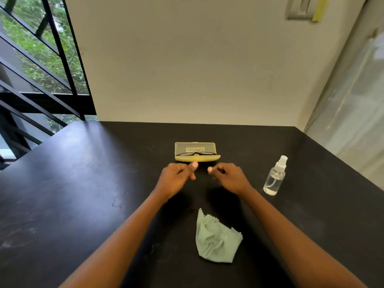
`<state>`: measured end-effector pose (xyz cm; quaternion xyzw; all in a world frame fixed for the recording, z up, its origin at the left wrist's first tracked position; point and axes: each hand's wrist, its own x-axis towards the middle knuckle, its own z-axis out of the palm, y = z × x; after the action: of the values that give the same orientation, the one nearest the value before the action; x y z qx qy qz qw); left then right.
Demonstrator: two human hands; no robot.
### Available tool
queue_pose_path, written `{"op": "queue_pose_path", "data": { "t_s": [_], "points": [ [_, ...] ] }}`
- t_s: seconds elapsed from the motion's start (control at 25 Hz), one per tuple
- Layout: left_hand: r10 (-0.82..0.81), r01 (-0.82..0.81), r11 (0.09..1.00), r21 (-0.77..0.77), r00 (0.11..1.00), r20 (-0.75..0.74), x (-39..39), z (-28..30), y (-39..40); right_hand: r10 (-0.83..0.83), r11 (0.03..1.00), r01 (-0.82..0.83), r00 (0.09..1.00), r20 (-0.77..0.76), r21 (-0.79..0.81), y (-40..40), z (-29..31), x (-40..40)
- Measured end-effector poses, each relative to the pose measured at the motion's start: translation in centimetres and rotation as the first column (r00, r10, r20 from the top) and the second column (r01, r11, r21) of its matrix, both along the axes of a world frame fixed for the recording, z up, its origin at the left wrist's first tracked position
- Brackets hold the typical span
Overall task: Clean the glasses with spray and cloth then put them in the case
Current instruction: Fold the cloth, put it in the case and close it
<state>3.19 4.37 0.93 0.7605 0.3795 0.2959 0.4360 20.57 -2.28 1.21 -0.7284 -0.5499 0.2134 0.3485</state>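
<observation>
A yellow translucent glasses case [196, 152] stands open on the black table [83, 183], its lid raised toward the wall. Dark-framed glasses [196, 154] lie inside it. My left hand [176, 177] hovers just in front of the case with fingers curled and the thumb close to the case's front edge. My right hand [225, 176] is beside it, fingers curled too, holding nothing. A crumpled pale green cloth [217, 240] lies nearer to me between my forearms. A clear spray bottle [275, 176] with a white nozzle stands upright to the right.
The table ends at a cream wall [187, 69] behind the case. A window with black bars [41, 69] is at the left, past the table's left edge. A plastic-covered surface [353, 111] rises at the right.
</observation>
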Motion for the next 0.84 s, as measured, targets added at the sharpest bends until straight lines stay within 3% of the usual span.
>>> {"op": "queue_pose_path", "data": {
  "t_s": [0.08, 0.16, 0.28, 0.36, 0.44, 0.52, 0.64, 0.76, 0.84],
  "points": [
    [-0.186, 0.202, 0.979, 0.034, 0.948, -0.26, -0.5, -0.7, -1.2, 0.131, 0.972, -0.124, 0.991, 0.021, -0.201, -1.6, 0.4, -0.5],
    [-0.284, 0.336, 0.94, 0.058, 0.866, -0.411, -0.9, -1.2, -2.3, 0.226, 0.927, -0.216, 0.974, -0.001, -0.307, -3.1, 0.7, -0.7],
    [-0.282, 0.388, 0.92, 0.057, 0.756, -0.59, -1.0, -0.8, -3.9, 0.327, 0.867, -0.317, 0.944, -0.043, -0.384, -4.9, 1.1, -1.3],
    [-0.284, 0.421, 0.904, 0.072, 0.719, -0.634, -0.9, -0.5, -4.5, 0.376, 0.835, -0.354, 0.926, -0.034, -0.421, -5.5, 1.0, -2.0],
    [-0.311, 0.437, 0.896, 0.082, 0.747, -0.588, -1.1, -0.3, -5.1, 0.398, 0.837, -0.37, 0.917, -0.015, -0.403, -6.0, 0.9, -2.5],
    [-0.338, 0.394, 0.919, 0.026, 0.819, -0.464, -1.7, -0.1, -5.4, 0.351, 0.869, -0.383, 0.923, -0.157, -0.313, -6.4, 1.0, -2.6],
    [-0.357, 0.335, 0.925, -0.181, 0.928, -0.106, -2.7, 0.8, -6.0, 0.264, 0.918, -0.357, 0.876, -0.402, -0.174, -7.0, 1.2, -2.3],
    [-0.288, 0.326, 0.909, -0.259, 0.942, 0.174, -3.6, 2.0, -6.2, 0.258, 0.927, -0.364, 0.79, -0.556, -0.088, -7.4, 1.3, -2.2],
    [-0.276, 0.334, 0.909, -0.25, 0.931, 0.239, -4.1, 2.6, -6.1, 0.269, 0.92, -0.385, 0.757, -0.596, -0.074, -7.9, 1.7, -1.9]
  ]
}}
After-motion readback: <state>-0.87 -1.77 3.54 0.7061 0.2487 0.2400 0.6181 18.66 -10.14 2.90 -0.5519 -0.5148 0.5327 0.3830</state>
